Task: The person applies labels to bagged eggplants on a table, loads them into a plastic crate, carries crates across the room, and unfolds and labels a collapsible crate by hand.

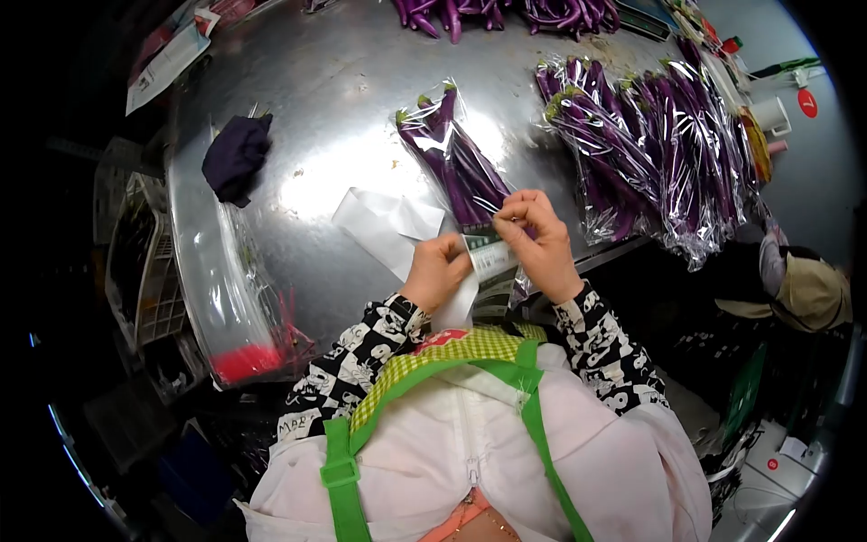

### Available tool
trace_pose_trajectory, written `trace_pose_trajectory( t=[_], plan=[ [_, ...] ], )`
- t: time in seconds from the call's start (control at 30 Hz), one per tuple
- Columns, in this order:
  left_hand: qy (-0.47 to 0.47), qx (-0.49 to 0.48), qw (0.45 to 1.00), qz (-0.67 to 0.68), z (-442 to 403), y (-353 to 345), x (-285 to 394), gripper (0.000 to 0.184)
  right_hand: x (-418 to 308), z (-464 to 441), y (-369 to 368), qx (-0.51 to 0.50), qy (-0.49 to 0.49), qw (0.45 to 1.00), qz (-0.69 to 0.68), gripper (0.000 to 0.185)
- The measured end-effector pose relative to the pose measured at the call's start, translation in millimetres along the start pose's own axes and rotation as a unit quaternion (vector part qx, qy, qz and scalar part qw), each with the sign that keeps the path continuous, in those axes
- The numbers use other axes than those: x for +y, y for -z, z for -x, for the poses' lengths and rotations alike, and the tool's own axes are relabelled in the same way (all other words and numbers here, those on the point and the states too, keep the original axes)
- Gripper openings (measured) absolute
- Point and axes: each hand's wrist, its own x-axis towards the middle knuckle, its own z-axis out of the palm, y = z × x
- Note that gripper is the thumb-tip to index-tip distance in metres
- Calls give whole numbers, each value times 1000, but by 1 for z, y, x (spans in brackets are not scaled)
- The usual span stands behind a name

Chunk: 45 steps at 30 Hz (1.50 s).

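thin glossy label (492, 259), seemingly paper, in left hand (439, 270)

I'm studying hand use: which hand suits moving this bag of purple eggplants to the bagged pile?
Likely the right hand, at the clear-bagged purple eggplants, nearer the bagged purple pile; the left hand holds the white barcode label.

Room: tabletop (330, 122) between dark cloth (237, 160) and bagged eggplants (459, 167) | Block: wrapped eggplant pile (655, 149), right

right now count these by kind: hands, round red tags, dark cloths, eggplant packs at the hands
hands: 2 (left hand, right hand)
eggplant pack at the hands: 1
dark cloth: 1
round red tags: 2
total: 6
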Motion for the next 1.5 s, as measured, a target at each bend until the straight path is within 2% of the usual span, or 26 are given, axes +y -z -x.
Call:
trace_pose_trajectory(
  t=[0.07, 0.13, 0.2, 0.23, 0.27, 0.37, 0.43, 0.47, 0.53, 0.57, 0.6, 0.67, 0.73, 0.77, 0.83, 0.93, 1.0, 1.07, 1.1, 1.13, 1.2, 1.23, 1.27, 1.3, 1.37, 1.5],
  plan=[
    [26, -7, 999, -46, 6, 7, -9, 17, 8, -23, 3, 11, -8, 1000, 7, 9],
    [62, -143, 943, -293, 15, 22, -18, 23, 25, -47, 1, 25, -58, 998, -24, 11],
    [26, -127, 933, -337, 30, 30, -29, 24, 51, -73, -1, -8, -74, 997, -33, 12],
    [-8, -115, 919, -376, 38, 33, -32, 25, 66, -85, -9, -20, -165, 975, -145, 13],
    [-8, -113, 918, -380, 44, 36, -26, 25, 81, -96, -16, -20, -161, 975, -148, 13],
    [-44, 37, 928, -369, 63, 44, -8, 19, 132, -127, -31, -41, -191, 974, -113, 18],
    [-84, 91, 917, -380, 73, 54, -5, 12, 144, -141, -34, -73, -241, 967, 46, 40],
    [-109, 120, 910, -383, 80, 58, -2, 11, 150, -138, -35, -70, -239, 968, 44, 40],
    [-171, 150, 896, -381, 88, 70, 5, 13, 119, -123, -36, 75, -173, 946, 263, 65],
    [-192, 171, 895, -364, 94, 75, 12, 15, 122, -118, -35, 64, -197, 933, 292, 77],
    [-226, 178, 890, -354, 101, 81, 20, 16, 137, -109, -36, 74, -193, 928, 310, 65],
    [-199, 187, 942, -194, 121, 87, 27, 19, 134, -95, -48, 24, -199, 924, 327, 55],
    [-253, 164, 951, 63, 125, 76, 51, 20, 132, -87, -74, 50, -146, 935, 319, 46],
    [-323, 27, 945, 51, 118, 87, 66, 14, 129, -86, -88, 15, -145, 935, 323, 46],
    [-400, -291, 867, 59, 102, 109, 101, 7, 116, -89, -118, -25, -146, 942, 303, 45],
    [-389, -413, 803, 181, 90, 106, 155, 10, 103, -83, -160, 11, -113, 955, 273, 43],
    [-355, -413, 827, 141, 81, 113, 180, 17, 61, -72, -162, 10, -51, 969, 240, 53],
    [-389, -410, 808, 166, 54, 113, 174, 25, 26, -51, -154, -78, 28, 997, -1, 56],
    [-409, -324, 827, 207, 53, 109, 166, 29, 11, -45, -136, -274, -56, 942, -185, 57],
    [-437, -276, 817, 256, 44, 101, 160, 32, -6, -34, -113, -448, -136, 808, -357, 59],
    [-506, -216, 758, 350, 16, 85, 151, 38, -48, -4, -61, -466, -199, 843, -184, 63],
    [-419, -214, 799, 374, 7, 99, 123, 39, 34, 28, -59, -468, -17, 876, -116, 62],
    [-440, -191, 806, 347, -1, 99, 116, 43, 115, 60, -56, -419, 160, 893, -39, 62],
    [-466, -161, 816, 302, -12, 94, 111, 47, 2, 43, -10, -402, -290, 868, 22, 57],
    [-414, -76, 869, 259, -27, 81, 98, 55, 39, 76, 43, -309, -444, 836, -94, 68],
    [-159, 40, 962, 219, -17, 8, 95, 34, 65, 177, 156, -219, -587, 748, -220, 87]
  ],
)
